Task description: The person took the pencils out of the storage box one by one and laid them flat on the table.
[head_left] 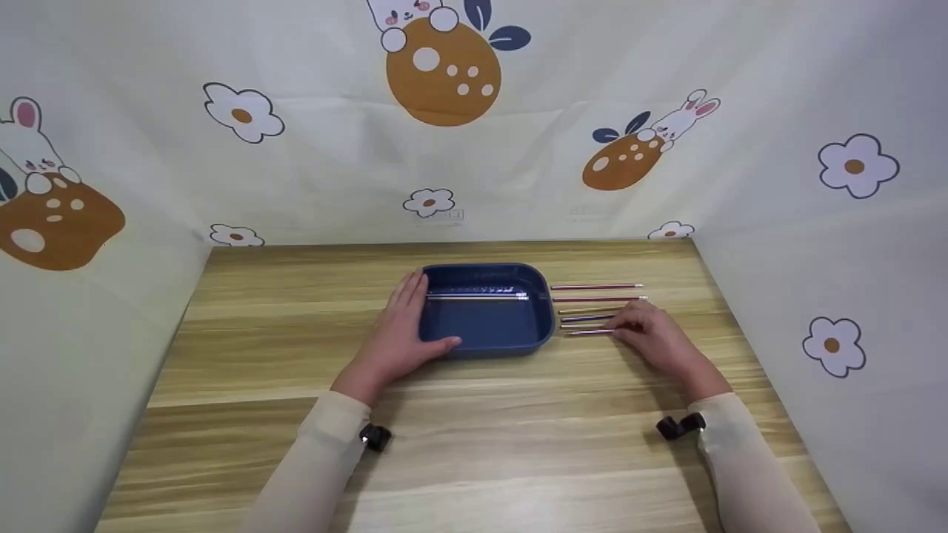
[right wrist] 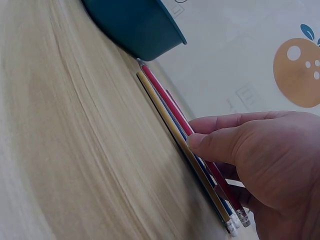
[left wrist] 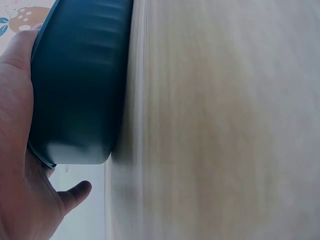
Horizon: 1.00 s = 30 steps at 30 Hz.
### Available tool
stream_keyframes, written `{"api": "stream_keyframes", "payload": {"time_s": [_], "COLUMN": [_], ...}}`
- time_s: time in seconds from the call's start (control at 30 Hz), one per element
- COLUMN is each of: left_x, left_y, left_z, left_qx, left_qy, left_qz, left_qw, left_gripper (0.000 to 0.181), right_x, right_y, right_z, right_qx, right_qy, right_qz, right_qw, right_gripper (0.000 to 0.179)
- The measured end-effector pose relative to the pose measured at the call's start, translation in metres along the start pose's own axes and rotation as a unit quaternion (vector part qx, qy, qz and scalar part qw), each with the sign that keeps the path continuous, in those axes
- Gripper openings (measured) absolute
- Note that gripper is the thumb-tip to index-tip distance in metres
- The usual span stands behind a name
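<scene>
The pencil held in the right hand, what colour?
The pencil is red, clearest in the right wrist view.

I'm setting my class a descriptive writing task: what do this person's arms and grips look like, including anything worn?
The left sleeve and right sleeve are long, plain and pale cream. A small black device sits at each wrist. The left grip and right grip wear no gloves.
</scene>
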<state>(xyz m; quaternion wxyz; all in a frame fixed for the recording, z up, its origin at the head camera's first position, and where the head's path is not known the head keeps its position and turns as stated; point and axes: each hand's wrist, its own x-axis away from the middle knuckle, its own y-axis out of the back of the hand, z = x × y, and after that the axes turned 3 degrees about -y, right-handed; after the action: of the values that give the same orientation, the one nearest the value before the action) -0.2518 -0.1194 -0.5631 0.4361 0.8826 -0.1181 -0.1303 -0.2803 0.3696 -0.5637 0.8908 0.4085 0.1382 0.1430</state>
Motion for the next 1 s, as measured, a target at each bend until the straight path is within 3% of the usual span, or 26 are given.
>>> {"api": "stream_keyframes", "payload": {"time_s": [0.37,1.0], "left_x": [-0.0011,-0.0002], "left_y": [-0.0007,0.0002], "left_z": [0.0003,-0.0013], "left_qx": [-0.010,0.006], "left_qy": [-0.006,0.001], "left_qz": [-0.003,0.002], "left_qw": [0.9999,1.0000], "left_gripper": [0.132,0.129], "right_x": [-0.0005,0.0007], "right_y": [-0.0059,-0.0092], "right_z": [-0.0048,-0.0080], "right_qx": [0.016,0.031], "right_qy": [0.026,0.021], "right_qz": [-0.018,-0.022], "right_qw": [0.9994,0.9990], "right_gripper": [0.016,0.017]}}
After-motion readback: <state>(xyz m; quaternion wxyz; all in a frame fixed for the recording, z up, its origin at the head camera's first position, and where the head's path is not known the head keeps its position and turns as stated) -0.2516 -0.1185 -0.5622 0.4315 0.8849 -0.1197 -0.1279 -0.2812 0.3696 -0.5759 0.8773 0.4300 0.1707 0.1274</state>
